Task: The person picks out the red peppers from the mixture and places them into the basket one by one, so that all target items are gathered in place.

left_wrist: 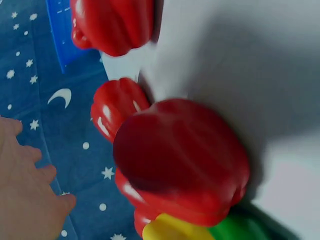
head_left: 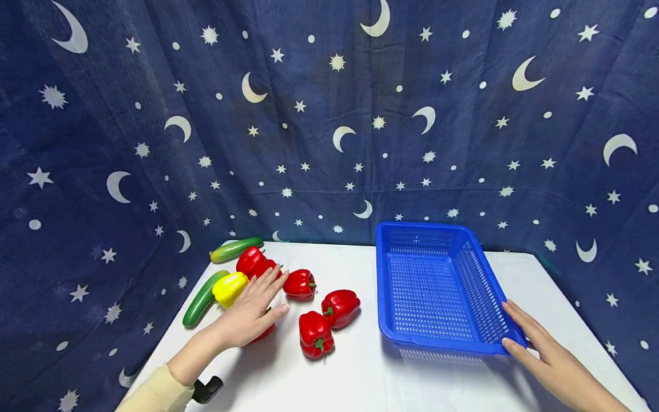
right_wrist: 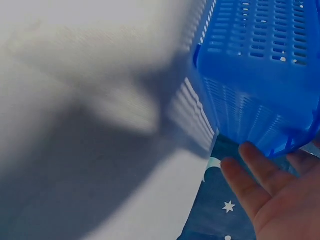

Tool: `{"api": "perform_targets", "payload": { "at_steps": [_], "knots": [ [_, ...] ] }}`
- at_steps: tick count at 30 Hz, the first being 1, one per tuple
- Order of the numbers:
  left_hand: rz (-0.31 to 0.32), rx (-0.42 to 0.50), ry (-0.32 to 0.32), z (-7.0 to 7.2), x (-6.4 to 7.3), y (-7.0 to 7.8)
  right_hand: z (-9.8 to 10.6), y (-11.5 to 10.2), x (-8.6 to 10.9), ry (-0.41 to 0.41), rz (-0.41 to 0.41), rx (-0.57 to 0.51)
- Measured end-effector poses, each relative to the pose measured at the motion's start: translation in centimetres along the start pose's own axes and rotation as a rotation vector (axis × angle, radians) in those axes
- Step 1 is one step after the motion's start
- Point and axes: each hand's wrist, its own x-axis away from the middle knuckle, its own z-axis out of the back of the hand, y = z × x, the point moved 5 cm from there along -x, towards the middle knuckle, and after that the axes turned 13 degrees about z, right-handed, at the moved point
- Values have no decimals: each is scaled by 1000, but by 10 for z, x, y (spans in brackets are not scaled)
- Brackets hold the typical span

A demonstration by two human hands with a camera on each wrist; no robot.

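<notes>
My left hand (head_left: 252, 313), fingers extended, is over the left group of vegetables and holds nothing. Partly hidden beneath it is a red bell pepper (left_wrist: 182, 160), large in the left wrist view. Beyond the fingertips sit more red bell peppers (head_left: 250, 260), with a yellow bell pepper (head_left: 230, 289) just left of the hand. At the right, my right hand (head_left: 553, 355) has its thumb and straight fingers at the near right corner of a blue plastic basket (head_left: 429, 342). In the right wrist view those fingers (right_wrist: 245, 187) appear extended beside the basket wall.
Two cucumbers (head_left: 202, 300) lie along the table's left edge. Between the left hand and the basket are several red bell peppers (head_left: 341, 309). The white table (head_left: 355, 377) backs onto a dark blue curtain (head_left: 309, 143) with moons and stars.
</notes>
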Motion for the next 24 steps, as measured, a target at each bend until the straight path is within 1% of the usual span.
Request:
{"api": "perform_targets", "payload": {
  "at_steps": [4, 8, 10, 13, 16, 20, 24],
  "knots": [
    [-18, 29, -23, -6, 5, 4, -1, 1, 1, -5, -13, 14],
    [-35, 54, -39, -11, 9, 7, -1, -2, 4, 77, 46, -42],
    [-33, 69, -47, -13, 10, 8, -1, -2, 7, 115, 57, -84],
    [-24, 86, -61, -16, 11, 9, -2, 0, 10, 152, 23, -152],
    [-12, 103, -77, -18, 12, 9, -3, 4, 12, 164, -36, -208],
    [18, 133, -102, -21, 13, 9, -5, 7, 13, 168, -78, -221],
    [42, 158, -120, -23, 13, 10, -5, 6, 13, 186, -75, -219]
  ]
}}
